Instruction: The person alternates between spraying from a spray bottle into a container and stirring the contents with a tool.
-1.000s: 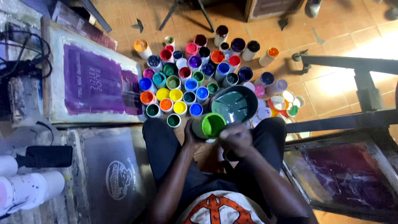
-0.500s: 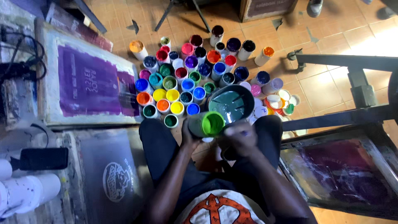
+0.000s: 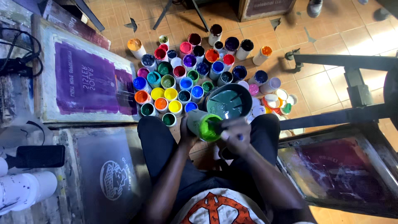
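I sit on the floor in dark trousers. My left hand (image 3: 187, 133) grips a small jar of bright green paint (image 3: 204, 125), tilted toward me over my lap. My right hand (image 3: 234, 135) is closed on a thin stick whose tip dips into the green paint. Just beyond the jar stands a dark bucket of grey-green paint (image 3: 227, 103) with sticks lying in it.
Several open jars of coloured paint (image 3: 186, 70) crowd the tiled floor ahead. A purple printing screen (image 3: 85, 83) lies left, a grey one (image 3: 110, 174) near my left knee, a reddish one (image 3: 344, 174) right. A black metal frame (image 3: 352, 85) stands right. White containers (image 3: 25, 188) and a black phone (image 3: 39, 156) sit far left.
The view has shifted a little. The green jar is tipped further toward me, and my right hand stays at its mouth with the stick.
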